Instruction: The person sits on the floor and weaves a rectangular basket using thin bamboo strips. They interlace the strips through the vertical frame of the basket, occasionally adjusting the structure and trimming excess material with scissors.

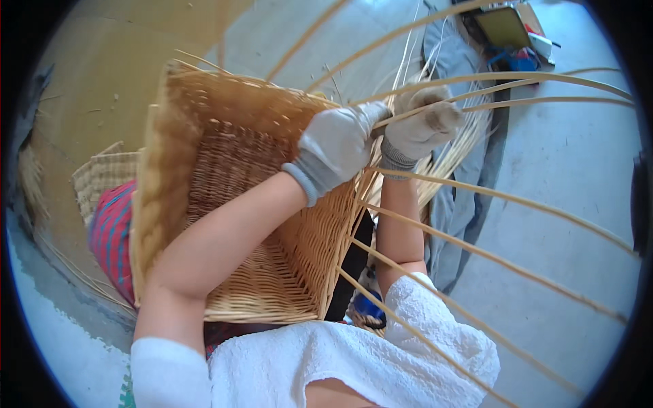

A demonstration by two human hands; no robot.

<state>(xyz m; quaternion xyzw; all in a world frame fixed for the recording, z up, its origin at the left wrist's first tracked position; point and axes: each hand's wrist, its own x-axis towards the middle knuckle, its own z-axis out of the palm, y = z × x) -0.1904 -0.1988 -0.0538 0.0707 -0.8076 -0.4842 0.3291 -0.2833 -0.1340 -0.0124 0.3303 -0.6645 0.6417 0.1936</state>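
A large square-sided wicker basket (238, 156) lies tilted in front of me, its open mouth toward me. Long pale wicker rods (517, 200) stick out from its right-hand rim and fan to the right. My left hand (338, 141), in a white glove with a grey cuff, reaches across the opening and is closed around the rim's upper right corner, where rods come out. Close beside it, outside the rim, my right hand (423, 124), in a similar glove with soiled fingertips, is closed on a wicker rod. Its exact grip is partly blurred.
A bundle of loose pale rods (459, 160) lies on grey cloth (452, 224) behind my right hand. Another woven piece (105, 180) and red-blue checked cloth (112, 238) show at left. Rod scraps lie on the floor. A box-like object (502, 28) stands at the far right.
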